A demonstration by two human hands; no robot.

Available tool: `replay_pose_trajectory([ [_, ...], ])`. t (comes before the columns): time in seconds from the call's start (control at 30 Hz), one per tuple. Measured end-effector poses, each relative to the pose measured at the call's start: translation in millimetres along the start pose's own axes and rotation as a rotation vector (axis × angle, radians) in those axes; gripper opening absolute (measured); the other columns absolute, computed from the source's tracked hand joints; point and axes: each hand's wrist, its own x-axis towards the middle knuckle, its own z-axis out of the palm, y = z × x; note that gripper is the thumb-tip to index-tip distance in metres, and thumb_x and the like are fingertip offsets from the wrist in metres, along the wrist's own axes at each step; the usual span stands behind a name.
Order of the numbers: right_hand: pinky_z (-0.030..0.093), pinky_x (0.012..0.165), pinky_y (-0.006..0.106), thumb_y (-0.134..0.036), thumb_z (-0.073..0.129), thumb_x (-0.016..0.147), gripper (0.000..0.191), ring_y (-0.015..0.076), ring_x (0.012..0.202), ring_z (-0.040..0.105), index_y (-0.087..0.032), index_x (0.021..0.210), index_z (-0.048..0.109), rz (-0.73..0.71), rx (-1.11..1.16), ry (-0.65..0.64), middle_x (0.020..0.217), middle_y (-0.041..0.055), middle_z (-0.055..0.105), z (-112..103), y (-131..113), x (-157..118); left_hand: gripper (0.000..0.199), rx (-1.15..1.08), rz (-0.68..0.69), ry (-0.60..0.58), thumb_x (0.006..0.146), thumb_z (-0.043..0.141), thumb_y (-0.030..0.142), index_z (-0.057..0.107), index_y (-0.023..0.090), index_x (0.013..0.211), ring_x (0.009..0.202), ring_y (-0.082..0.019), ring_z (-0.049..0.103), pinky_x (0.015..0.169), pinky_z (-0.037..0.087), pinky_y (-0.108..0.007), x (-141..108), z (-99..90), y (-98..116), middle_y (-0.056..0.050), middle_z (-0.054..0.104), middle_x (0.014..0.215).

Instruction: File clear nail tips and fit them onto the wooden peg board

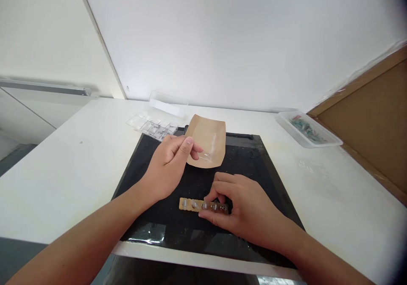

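Observation:
A narrow strip (190, 204), tan at its left end and dark brown at its right, lies on the black mat (244, 158) with several small shiny pieces along it. My right hand (237, 200) grips this strip, thumb on the near edge and fingers on the far edge. Above the left part of the mat, my left hand (173, 160) is closed in a pinch; whatever its fingertips hold is too small to make out. Just beyond those fingers is a brown paper sheet (208, 134) with curled edges and small clear pieces near its lower edge.
A clear compartment box (155, 126) with small parts stands at the mat's back left, its lid (168, 105) behind it. At the back right, a clear tray (310, 128) holds greenish packets. Cardboard (375, 120) leans at the right. A white wall closes off the back.

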Motion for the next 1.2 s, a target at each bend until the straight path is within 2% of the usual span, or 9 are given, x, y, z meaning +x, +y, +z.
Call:
replay_pose_trajectory([
  [0.37,0.036,0.062,0.028,-0.039,0.090,0.078,0.023,0.0104,0.065,0.057,-0.025,0.080,0.072,0.008,0.030,-0.013,0.078,-0.0046,0.063,0.8,1.9,0.8,0.039,0.034,0.010,0.005,0.108,0.046,0.042,0.077,0.025,0.092,0.098,-0.023,0.060,0.095,0.045,-0.041,1.1,-0.3,-2.2,-0.002,0.074,0.086],
  [1.2,0.037,0.062,0.028,-0.049,0.092,0.073,0.031,0.0124,0.068,0.057,-0.028,0.087,0.074,0.050,0.022,-0.064,0.078,-0.0045,0.062,-4.1,3.8,3.1,0.037,0.080,0.037,-0.004,0.107,0.045,0.038,0.075,0.025,0.091,0.101,-0.023,0.062,0.097,0.045,-0.042,0.7,-0.9,0.4,-0.002,0.075,0.088],
])
